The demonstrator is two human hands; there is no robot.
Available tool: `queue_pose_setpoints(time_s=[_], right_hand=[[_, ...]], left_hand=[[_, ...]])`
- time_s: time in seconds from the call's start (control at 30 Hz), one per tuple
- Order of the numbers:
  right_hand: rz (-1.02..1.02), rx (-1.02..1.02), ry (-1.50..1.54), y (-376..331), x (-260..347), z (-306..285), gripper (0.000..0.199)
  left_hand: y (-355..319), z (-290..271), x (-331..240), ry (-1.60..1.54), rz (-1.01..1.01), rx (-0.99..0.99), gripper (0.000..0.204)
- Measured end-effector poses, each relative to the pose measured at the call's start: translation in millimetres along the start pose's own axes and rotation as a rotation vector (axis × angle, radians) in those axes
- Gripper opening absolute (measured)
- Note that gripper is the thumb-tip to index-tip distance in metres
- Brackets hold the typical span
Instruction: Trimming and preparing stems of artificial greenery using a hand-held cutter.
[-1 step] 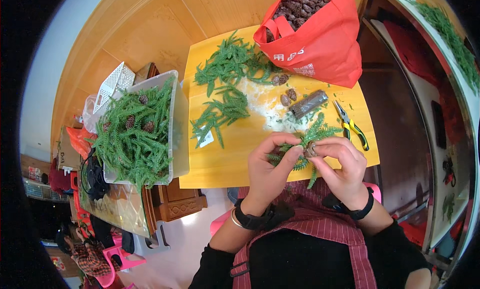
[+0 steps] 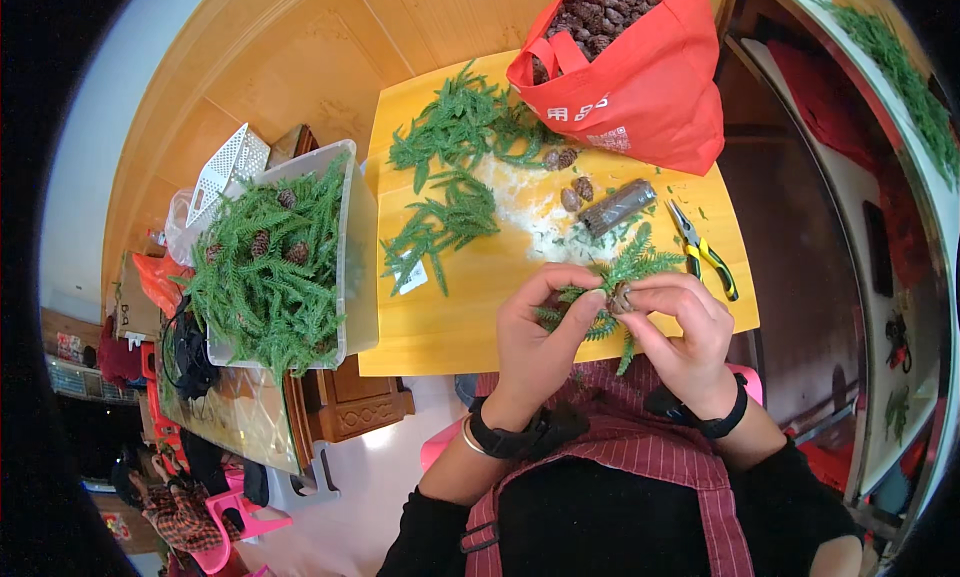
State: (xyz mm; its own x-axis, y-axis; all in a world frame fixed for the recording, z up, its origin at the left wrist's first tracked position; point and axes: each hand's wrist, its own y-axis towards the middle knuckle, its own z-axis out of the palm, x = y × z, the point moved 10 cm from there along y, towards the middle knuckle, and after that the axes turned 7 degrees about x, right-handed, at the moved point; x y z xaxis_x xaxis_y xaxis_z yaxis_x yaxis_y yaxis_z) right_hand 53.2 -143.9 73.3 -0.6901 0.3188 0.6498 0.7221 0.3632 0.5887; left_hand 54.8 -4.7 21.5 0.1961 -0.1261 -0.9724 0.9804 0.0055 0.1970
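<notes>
Left hand (image 2: pixel 540 342) and right hand (image 2: pixel 680 342) closed together on one pine cone (image 2: pixel 621 299) and green sprig (image 2: pixel 625 272), pinched at fingertips for control, just above near table (image 2: pixel 470 322) edge. Pliers (image 2: pixel 705 252), loose sprigs (image 2: pixel 445 222), red bag (image 2: pixel 640 77) of cones within reach.

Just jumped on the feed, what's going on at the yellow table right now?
A person is working at the yellow table, holding a small pine cone against green fir sprigs between both hands. The left hand pinches the sprigs, and the right hand has its grip on the cone. More cut sprigs, loose cones and yellow-handled pliers lie on the table. A red bag of pine cones stands at the far edge, and a clear bin of greenery sits to the left.
</notes>
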Motion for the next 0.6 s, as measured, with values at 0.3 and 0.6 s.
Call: queue_pose_setpoints(time_s=[0.3, 0.6], right_hand=[[-0.003, -0.006, 0.039, 3, 0, 0, 0.019], [-0.039, -0.031, 0.000, 4, 0, -7, 0.021]], left_hand=[[-1, -1, -6, 0.045, 0.100, -0.001, 0.015], [-3, 7, -11, 0.105, 0.124, 0.026, 0.026]])
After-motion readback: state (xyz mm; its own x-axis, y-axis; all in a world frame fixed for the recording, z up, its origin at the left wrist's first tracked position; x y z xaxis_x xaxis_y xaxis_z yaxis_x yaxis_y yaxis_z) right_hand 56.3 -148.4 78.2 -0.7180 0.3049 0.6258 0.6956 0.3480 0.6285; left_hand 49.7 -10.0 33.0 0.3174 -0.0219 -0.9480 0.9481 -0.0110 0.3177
